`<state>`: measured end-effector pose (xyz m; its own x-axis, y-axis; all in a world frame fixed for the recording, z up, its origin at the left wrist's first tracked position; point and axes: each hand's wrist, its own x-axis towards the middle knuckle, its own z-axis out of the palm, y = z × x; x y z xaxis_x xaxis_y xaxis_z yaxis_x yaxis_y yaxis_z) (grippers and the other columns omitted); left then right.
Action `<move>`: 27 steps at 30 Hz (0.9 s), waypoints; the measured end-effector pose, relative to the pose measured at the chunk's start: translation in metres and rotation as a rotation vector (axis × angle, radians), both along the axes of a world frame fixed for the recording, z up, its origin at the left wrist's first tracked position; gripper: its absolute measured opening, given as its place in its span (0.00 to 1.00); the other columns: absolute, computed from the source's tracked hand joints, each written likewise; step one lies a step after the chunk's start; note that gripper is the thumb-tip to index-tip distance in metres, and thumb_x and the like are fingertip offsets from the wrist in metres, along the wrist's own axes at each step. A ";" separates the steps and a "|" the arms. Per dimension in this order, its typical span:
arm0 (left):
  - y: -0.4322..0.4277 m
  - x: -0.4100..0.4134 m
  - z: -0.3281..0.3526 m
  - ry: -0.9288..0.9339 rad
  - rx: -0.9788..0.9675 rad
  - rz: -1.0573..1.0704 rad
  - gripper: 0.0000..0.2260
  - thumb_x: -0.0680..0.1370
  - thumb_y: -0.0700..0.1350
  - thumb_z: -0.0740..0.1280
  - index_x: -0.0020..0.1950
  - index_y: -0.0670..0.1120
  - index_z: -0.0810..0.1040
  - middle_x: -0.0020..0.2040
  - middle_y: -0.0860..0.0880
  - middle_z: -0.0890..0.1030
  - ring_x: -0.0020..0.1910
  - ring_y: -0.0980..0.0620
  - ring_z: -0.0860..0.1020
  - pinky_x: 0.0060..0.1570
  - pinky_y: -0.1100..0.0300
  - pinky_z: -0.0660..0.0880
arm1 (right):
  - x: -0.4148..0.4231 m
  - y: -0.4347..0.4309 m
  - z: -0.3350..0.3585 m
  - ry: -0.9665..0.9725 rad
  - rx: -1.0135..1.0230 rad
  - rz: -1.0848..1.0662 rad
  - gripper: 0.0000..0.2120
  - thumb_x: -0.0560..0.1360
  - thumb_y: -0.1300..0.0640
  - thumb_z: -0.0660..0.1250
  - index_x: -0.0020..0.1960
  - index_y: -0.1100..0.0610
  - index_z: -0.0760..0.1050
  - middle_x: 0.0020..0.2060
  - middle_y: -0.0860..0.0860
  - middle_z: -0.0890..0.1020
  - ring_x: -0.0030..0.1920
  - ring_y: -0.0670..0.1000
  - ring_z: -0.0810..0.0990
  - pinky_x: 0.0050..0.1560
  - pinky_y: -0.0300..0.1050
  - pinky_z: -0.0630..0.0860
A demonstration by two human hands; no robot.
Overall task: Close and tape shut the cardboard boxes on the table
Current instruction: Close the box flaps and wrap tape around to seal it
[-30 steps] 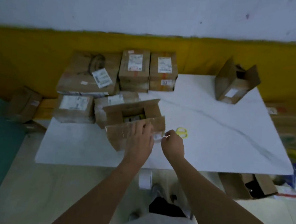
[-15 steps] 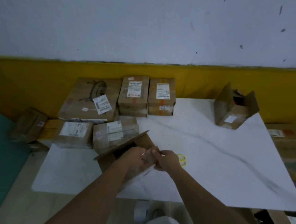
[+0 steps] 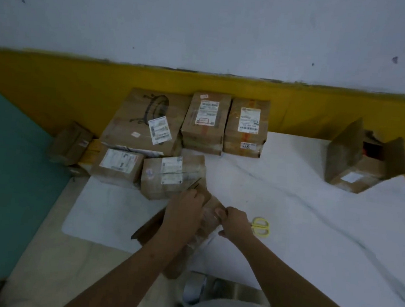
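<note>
A brown cardboard box (image 3: 184,255) lies tilted at the table's near edge, flaps folded in, with shiny clear tape (image 3: 205,224) across its upper end. My left hand (image 3: 184,214) lies over the top of it, fingers curled over the far edge. My right hand (image 3: 234,224) grips the box's right end, thumb pressed on the taped part. A grey tape roll (image 3: 194,288) shows below the table edge, under the box. An open cardboard box (image 3: 361,163) with raised flaps stands at the far right corner.
Yellow-handled scissors (image 3: 261,227) lie just right of my right hand on the white marble table (image 3: 313,226). Several sealed labelled boxes (image 3: 204,121) crowd the back left. A small box (image 3: 70,144) sits off the table's left side.
The box's flaps have gone from open to folded shut and it has tipped toward me. Both hands have come together on its upper end. The view has lifted slightly.
</note>
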<state>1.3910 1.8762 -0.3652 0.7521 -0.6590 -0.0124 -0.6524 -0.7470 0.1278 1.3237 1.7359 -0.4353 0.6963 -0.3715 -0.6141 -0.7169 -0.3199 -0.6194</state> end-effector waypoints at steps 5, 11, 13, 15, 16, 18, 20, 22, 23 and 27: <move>0.025 0.023 -0.018 0.392 -0.199 0.279 0.38 0.76 0.62 0.66 0.79 0.46 0.54 0.73 0.44 0.68 0.70 0.44 0.70 0.65 0.47 0.72 | 0.002 0.005 0.002 0.116 -0.109 0.131 0.32 0.78 0.44 0.66 0.76 0.57 0.60 0.61 0.60 0.74 0.61 0.59 0.76 0.59 0.48 0.72; 0.041 -0.009 -0.056 0.287 0.223 0.028 0.51 0.70 0.77 0.52 0.79 0.48 0.35 0.80 0.42 0.38 0.78 0.36 0.50 0.72 0.37 0.51 | 0.006 0.009 -0.009 0.197 -0.206 0.307 0.38 0.76 0.43 0.69 0.77 0.58 0.57 0.65 0.63 0.72 0.62 0.60 0.75 0.58 0.47 0.73; 0.049 -0.012 -0.068 0.268 0.212 0.029 0.54 0.66 0.81 0.49 0.79 0.49 0.33 0.78 0.43 0.31 0.78 0.33 0.45 0.70 0.32 0.48 | 0.008 0.009 -0.007 0.196 -0.096 0.122 0.29 0.80 0.43 0.62 0.70 0.63 0.66 0.62 0.63 0.76 0.56 0.60 0.79 0.57 0.51 0.77; 0.051 -0.007 -0.076 0.244 0.207 -0.005 0.57 0.63 0.82 0.49 0.79 0.48 0.33 0.77 0.42 0.29 0.77 0.32 0.44 0.70 0.30 0.50 | 0.012 0.008 -0.006 0.165 -0.210 0.116 0.30 0.81 0.39 0.52 0.66 0.64 0.69 0.63 0.64 0.75 0.60 0.62 0.77 0.61 0.52 0.74; 0.052 -0.006 -0.078 0.242 0.213 -0.019 0.57 0.63 0.82 0.49 0.79 0.47 0.33 0.77 0.41 0.29 0.77 0.32 0.45 0.70 0.31 0.52 | 0.014 0.010 -0.003 0.135 -0.214 0.133 0.33 0.81 0.37 0.48 0.68 0.63 0.69 0.66 0.64 0.73 0.64 0.62 0.74 0.65 0.52 0.71; 0.050 -0.007 -0.083 0.200 0.210 -0.023 0.55 0.66 0.80 0.49 0.79 0.46 0.34 0.77 0.39 0.31 0.76 0.31 0.50 0.67 0.33 0.58 | 0.018 0.014 0.001 0.034 -0.215 0.175 0.31 0.81 0.39 0.47 0.75 0.59 0.62 0.74 0.60 0.65 0.72 0.60 0.67 0.71 0.51 0.64; 0.051 -0.004 -0.086 0.167 0.223 -0.041 0.53 0.67 0.79 0.48 0.79 0.46 0.34 0.77 0.38 0.32 0.75 0.31 0.52 0.66 0.33 0.59 | 0.018 0.018 0.005 -0.040 -0.202 0.180 0.26 0.83 0.44 0.52 0.76 0.57 0.61 0.70 0.59 0.72 0.69 0.60 0.71 0.67 0.50 0.67; 0.056 0.012 -0.086 0.150 0.235 -0.139 0.52 0.68 0.78 0.50 0.79 0.48 0.35 0.78 0.38 0.35 0.75 0.32 0.53 0.67 0.34 0.59 | 0.015 0.024 0.004 -0.046 -0.248 0.153 0.21 0.83 0.44 0.53 0.70 0.55 0.67 0.59 0.59 0.80 0.59 0.61 0.78 0.52 0.48 0.72; 0.061 0.024 -0.083 0.130 0.230 -0.205 0.52 0.67 0.78 0.53 0.80 0.49 0.37 0.79 0.39 0.37 0.76 0.31 0.53 0.68 0.34 0.59 | 0.014 0.027 0.004 -0.041 -0.279 0.152 0.20 0.83 0.43 0.53 0.65 0.55 0.69 0.54 0.58 0.81 0.55 0.60 0.79 0.47 0.47 0.71; 0.083 0.052 -0.068 -0.001 0.229 -0.298 0.53 0.66 0.75 0.61 0.81 0.46 0.50 0.80 0.36 0.48 0.78 0.33 0.48 0.72 0.31 0.52 | 0.013 0.025 0.012 0.036 -0.247 0.105 0.25 0.80 0.35 0.53 0.57 0.54 0.74 0.47 0.52 0.81 0.46 0.55 0.78 0.45 0.47 0.74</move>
